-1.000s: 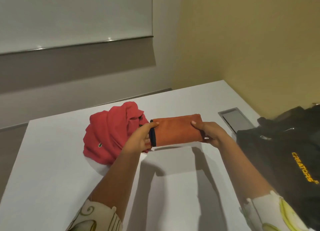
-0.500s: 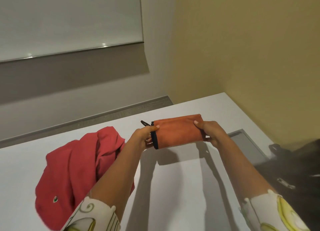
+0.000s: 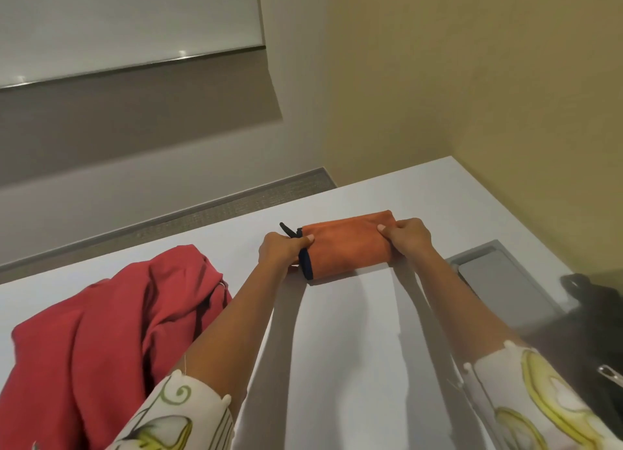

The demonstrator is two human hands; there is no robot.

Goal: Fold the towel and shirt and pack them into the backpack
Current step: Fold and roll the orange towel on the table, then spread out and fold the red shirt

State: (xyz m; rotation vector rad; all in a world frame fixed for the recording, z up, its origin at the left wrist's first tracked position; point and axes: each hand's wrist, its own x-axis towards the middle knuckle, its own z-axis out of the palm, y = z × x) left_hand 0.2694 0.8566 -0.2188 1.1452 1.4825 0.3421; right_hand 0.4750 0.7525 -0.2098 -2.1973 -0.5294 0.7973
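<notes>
Head view: folded orange towel [image 3: 347,245] gripped at left end by left hand [image 3: 281,251], at right end by right hand [image 3: 409,238], above white table [image 3: 337,365]; red shirt [image 3: 101,331] crumpled at left, unfolded; black backpack [image 3: 593,318] at right edge.

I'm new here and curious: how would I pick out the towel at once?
Find the white table. Towards its far side, the left hand and right hand grip a small folded bundle at either end: the towel. It is orange with dark trim, unlike the crumpled red shirt to its left and the black backpack at right.
</notes>
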